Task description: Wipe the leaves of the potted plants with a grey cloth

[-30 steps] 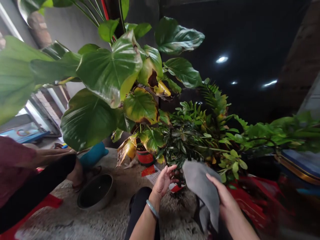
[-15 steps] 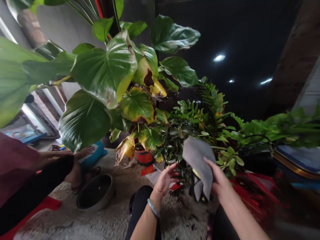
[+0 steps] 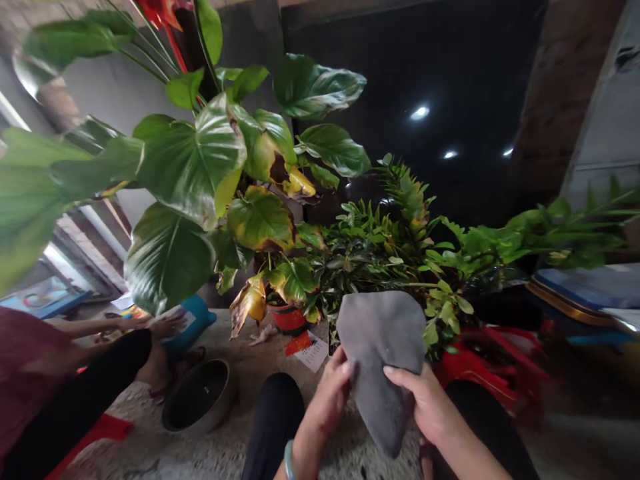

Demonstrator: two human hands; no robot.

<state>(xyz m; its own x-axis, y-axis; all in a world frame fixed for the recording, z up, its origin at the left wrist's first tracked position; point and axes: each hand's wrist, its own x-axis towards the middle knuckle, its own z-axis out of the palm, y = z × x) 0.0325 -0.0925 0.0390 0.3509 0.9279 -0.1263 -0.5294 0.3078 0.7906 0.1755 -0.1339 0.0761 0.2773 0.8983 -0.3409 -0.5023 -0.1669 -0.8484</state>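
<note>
A grey, soft-looking fabric piece [image 3: 383,333], broad and rounded at the top and tapering to a point below, is held up between my hands. My right hand [image 3: 425,400] grips its right side, thumb across the front and the other fingers hidden behind. Along its left edge, my left hand [image 3: 330,390] has closed fingers pressed against the fabric. A pale bangle [image 3: 289,460] circles my left wrist. What exactly the fabric piece is cannot be made out.
Large leafy plants [image 3: 200,153] fill the left and middle, one in a red pot [image 3: 287,319]. A dark round basin [image 3: 197,397] stands on the floor beside a seated person [image 3: 30,373]. At right are a red plastic object [image 3: 495,367] and a stacked blue item [image 3: 590,287].
The grey fabric piece has come down and nearer, its broad face turned toward me. My left hand, earlier open and apart, now holds its left edge. The view has shifted right.
</note>
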